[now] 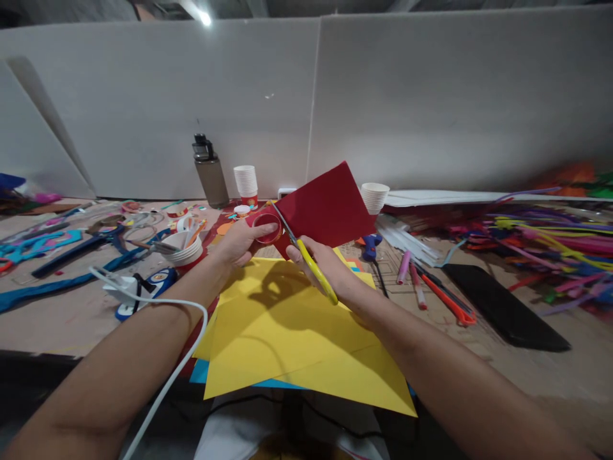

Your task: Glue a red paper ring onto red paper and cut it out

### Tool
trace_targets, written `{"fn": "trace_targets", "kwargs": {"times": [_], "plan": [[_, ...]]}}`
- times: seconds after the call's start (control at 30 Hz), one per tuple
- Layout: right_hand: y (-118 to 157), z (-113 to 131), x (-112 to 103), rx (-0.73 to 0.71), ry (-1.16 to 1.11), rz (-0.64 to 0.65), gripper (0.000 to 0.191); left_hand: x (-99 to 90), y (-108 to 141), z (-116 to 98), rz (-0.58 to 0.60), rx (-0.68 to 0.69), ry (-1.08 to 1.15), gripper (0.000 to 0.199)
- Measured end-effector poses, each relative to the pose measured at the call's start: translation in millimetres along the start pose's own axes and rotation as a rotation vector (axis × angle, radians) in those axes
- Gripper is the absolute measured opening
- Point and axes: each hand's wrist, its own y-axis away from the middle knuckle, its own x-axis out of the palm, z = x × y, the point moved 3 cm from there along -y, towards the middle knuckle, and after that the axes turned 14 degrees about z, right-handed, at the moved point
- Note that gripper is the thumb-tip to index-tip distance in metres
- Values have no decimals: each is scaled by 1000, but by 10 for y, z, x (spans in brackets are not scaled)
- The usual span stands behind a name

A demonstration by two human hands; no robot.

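- Left hand [242, 243]: thumb and fingers pinching a red round ring-shaped object [269, 239]; cup or tape roll, cannot tell.
- Right hand [326, 259]: fingers curled around yellow-handled metal scissors [310, 263], blades slanting up and left along the sheet's left side; whether they bite into it, cannot tell.
- Dark-red rectangular paper sheet [330, 207]: raised and tilted, above overlapping bright-yellow paper sheets [287, 332] at the table's front edge.
- Behind: stacked white paper cups [246, 180], right of a grey-brown black-capped bottle [211, 180].
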Motion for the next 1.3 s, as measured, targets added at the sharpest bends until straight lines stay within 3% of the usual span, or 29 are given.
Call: {"fn": "trace_targets", "kwargs": {"times": [0.37,0.7,0.9,1.3], "plan": [[20,66,-5,11,-23,-19,44,-49,4,-57,49,-4,-26,45],[18,70,24,22,-120,31,40,-155,3,-103,71,-47,-72,39],[44,87,-4,19,-135,12,40,-171,-1,-70,-69,-32,-4,30],[-20,11,12,51,-43,26,37,-61,-2,-5,-36,-17,32,34]]}}
